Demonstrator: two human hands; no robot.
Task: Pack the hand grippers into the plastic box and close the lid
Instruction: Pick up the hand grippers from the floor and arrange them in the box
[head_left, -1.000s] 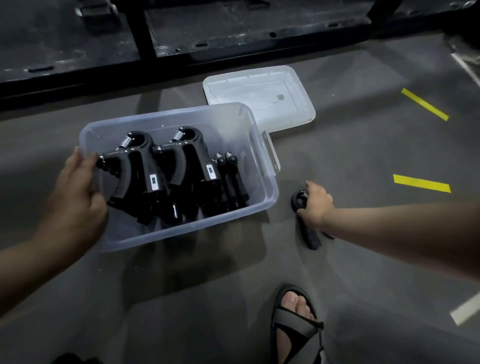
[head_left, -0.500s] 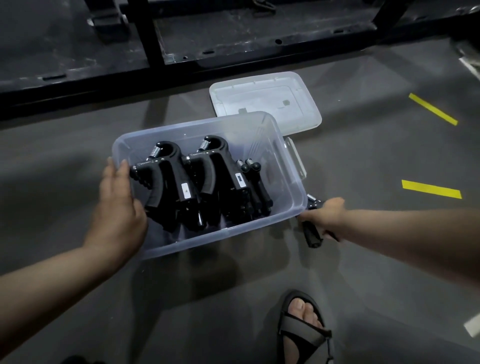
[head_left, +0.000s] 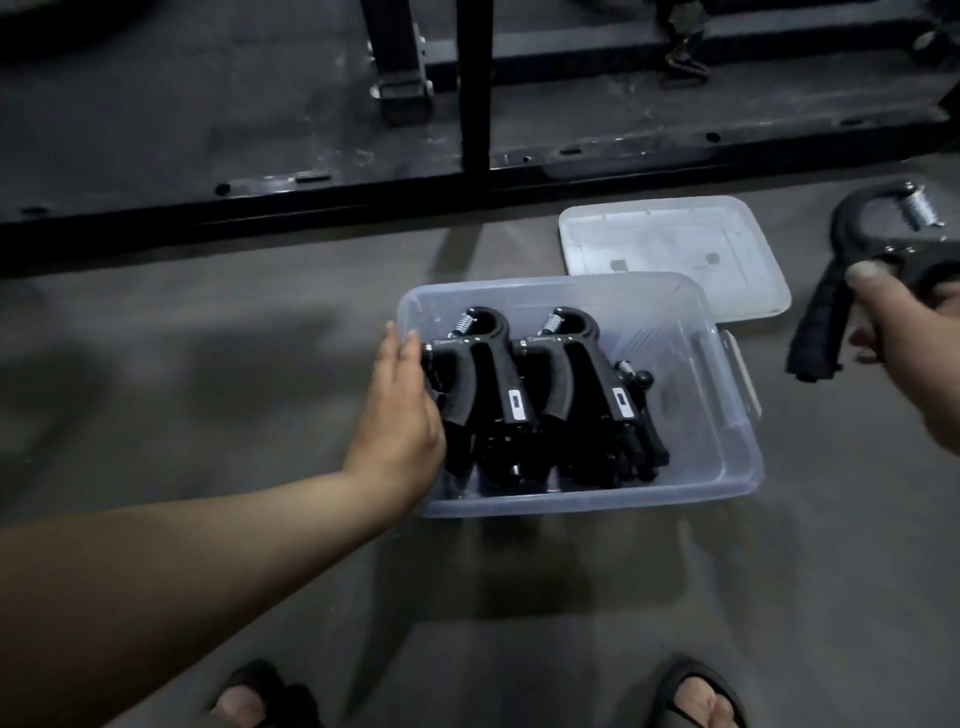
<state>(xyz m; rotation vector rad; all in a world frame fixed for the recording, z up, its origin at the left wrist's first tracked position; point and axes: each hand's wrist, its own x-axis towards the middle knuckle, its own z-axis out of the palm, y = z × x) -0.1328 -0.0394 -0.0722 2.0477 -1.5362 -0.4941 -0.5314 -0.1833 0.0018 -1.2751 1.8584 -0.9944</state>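
Note:
A clear plastic box (head_left: 727, 457) stands on the grey floor with several black hand grippers (head_left: 550, 395) packed upright in its left half. My left hand (head_left: 400, 415) rests flat against the box's left wall, fingers together and extended. My right hand (head_left: 904, 332) is raised to the right of the box, shut on another black hand gripper (head_left: 852, 270), whose spring end points up and whose free handle hangs down. The white lid (head_left: 675, 254) lies flat on the floor just behind the box's right corner.
A black metal frame (head_left: 467, 171) with posts and rails runs across the floor behind the box and lid. My two sandalled feet (head_left: 696, 696) show at the bottom edge. Grey floor surrounds the box.
My right hand has lifted the hand gripper off the floor and now holds it in the air to the right of the box. The left hand stays on the box's left wall.

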